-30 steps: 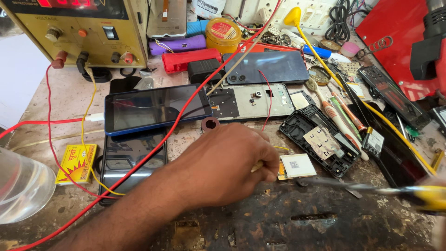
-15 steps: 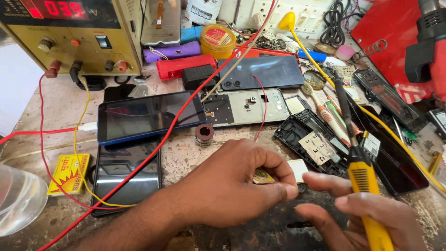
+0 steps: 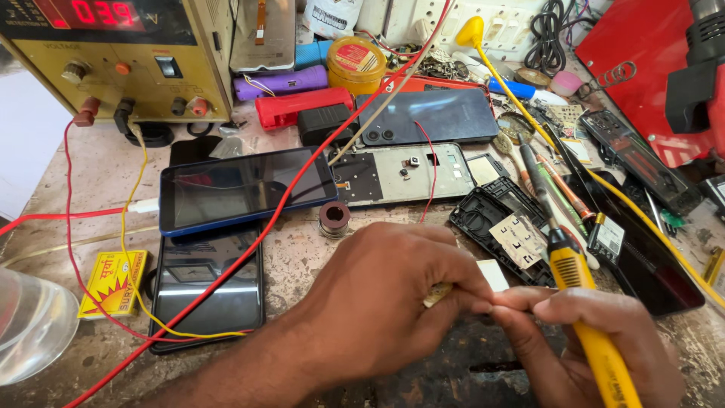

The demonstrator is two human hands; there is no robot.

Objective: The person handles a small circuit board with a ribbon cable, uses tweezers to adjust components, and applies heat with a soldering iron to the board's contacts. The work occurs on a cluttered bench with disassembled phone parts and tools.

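My left hand (image 3: 385, 302) was pinched shut on a small pale flat chip (image 3: 438, 293), held low and near at the bench's middle. My right hand (image 3: 596, 340), closed around the yellow-handled soldering iron (image 3: 581, 302), touched it from the right. The iron's long axis ran far-left from that hand, over the black plastic phone frame (image 3: 483, 219).

Glossy glass phone screen (image 3: 242, 189); yellow plastic tool handle (image 3: 596, 340); rough stone bench (image 3: 98, 166).
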